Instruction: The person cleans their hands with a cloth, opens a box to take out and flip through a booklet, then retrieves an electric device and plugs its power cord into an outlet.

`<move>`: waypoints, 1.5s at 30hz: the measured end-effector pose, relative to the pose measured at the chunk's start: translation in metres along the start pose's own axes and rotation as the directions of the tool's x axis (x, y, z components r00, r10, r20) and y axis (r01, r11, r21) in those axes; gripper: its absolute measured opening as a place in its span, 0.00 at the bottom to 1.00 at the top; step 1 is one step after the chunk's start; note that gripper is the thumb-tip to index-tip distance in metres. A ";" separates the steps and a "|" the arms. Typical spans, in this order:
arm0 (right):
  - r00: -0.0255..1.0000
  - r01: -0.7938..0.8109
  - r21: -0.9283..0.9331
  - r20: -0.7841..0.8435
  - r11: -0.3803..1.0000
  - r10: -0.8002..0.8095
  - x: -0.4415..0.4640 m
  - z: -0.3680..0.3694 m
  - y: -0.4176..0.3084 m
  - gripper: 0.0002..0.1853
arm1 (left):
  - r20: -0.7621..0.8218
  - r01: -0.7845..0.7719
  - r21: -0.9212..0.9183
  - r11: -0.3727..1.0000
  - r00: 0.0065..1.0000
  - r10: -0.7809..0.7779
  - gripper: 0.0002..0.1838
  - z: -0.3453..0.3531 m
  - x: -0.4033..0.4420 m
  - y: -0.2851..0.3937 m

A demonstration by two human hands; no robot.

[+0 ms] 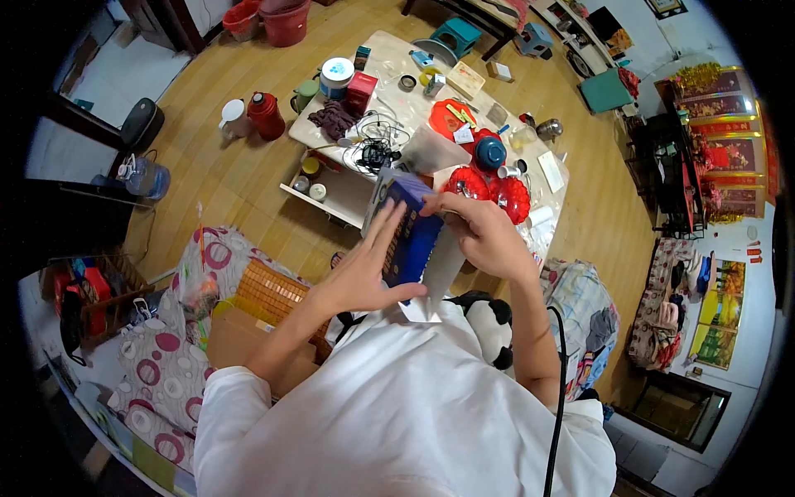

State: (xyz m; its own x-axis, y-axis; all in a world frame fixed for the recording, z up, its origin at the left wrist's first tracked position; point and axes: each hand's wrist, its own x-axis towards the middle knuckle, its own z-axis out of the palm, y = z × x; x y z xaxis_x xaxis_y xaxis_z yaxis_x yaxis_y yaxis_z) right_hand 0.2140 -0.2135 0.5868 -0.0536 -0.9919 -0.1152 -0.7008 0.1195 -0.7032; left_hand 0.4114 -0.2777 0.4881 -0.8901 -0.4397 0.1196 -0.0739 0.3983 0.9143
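A blue and purple cardboard box (416,240) with printed lettering is close in front of my chest, tilted, with a pale side showing. My left hand (358,277) grips it, long fingers stretched over the printed face and thumb near its lower edge. At the upper right corner, my right hand (484,236) has its fingers bent and pinched on the box's edge. What lies inside the box is hidden. Just beyond it on the table are black cables (374,153) and red ribbed bowls (469,184).
A cluttered table (393,50) stands ahead, its drawer (327,192) pulled out. On it are a white tub (337,74), a red box (360,93) and a dark blue bowl (489,152). A panda plush (487,327) sits by my right side; a patterned sofa (157,364) is at left.
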 end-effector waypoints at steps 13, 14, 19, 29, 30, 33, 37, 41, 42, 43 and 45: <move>0.989 -0.020 0.078 0.145 0.997 0.009 -0.009 -0.004 0.015 0.20 | -0.242 0.228 -0.023 0.973 0.943 -0.226 0.26 0.029 0.011 0.009; 0.992 0.037 0.045 0.119 0.998 -0.042 -0.011 -0.004 0.017 0.20 | -0.206 0.315 -0.088 0.945 0.923 -0.326 0.25 0.029 0.012 0.011; 0.983 0.092 -0.091 0.166 0.992 -0.076 -0.025 0.001 0.023 0.19 | -0.257 0.285 -0.130 0.950 0.916 -0.310 0.23 0.041 0.006 -0.011; 0.988 -0.147 -0.088 0.031 0.985 0.150 -0.047 0.039 0.051 0.09 | -0.043 0.275 -0.188 0.943 0.957 -0.288 0.37 0.042 -0.012 -0.038; 0.988 -0.148 -0.083 0.035 0.986 0.151 -0.048 0.042 0.048 0.09 | -0.042 0.282 -0.186 0.941 0.955 -0.294 0.37 0.041 -0.013 -0.036; 0.990 -0.143 -0.253 -0.052 0.957 0.134 -0.054 0.048 0.033 0.09 | -0.040 0.287 -0.177 0.941 0.954 -0.298 0.36 0.040 -0.016 -0.036; 0.992 0.124 -0.545 0.068 0.829 -0.103 -0.061 0.064 0.022 0.16 | -0.108 0.431 -0.109 0.896 0.891 -0.442 0.32 0.049 -0.017 -0.037; 0.957 0.262 -0.467 0.240 0.844 -0.164 -0.063 0.082 0.018 0.48 | -0.136 0.480 -0.021 0.877 0.868 -0.478 0.29 0.058 -0.013 -0.044; 0.956 0.264 -0.465 0.244 0.845 -0.164 -0.062 0.081 0.018 0.48 | -0.133 0.487 -0.053 0.872 0.862 -0.490 0.30 0.060 -0.014 -0.046; 0.938 0.308 -0.520 0.304 0.796 -0.164 -0.060 0.078 0.017 0.49 | -0.169 0.424 -0.044 0.905 0.889 -0.425 0.30 0.062 -0.018 -0.053; 0.896 0.368 -0.592 0.431 0.718 -0.104 -0.056 0.074 0.011 0.50 | -0.150 0.445 -0.073 0.892 0.880 -0.451 0.30 0.061 -0.018 -0.052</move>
State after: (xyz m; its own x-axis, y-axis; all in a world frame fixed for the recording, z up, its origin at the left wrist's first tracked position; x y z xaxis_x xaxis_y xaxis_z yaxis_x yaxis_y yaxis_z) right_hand 0.2616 -0.1538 0.5335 0.3313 -0.8830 -0.3325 -0.9434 -0.3043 -0.1320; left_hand 0.4037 -0.2416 0.4150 -0.6823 -0.6873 -0.2494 -0.4298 0.1011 0.8973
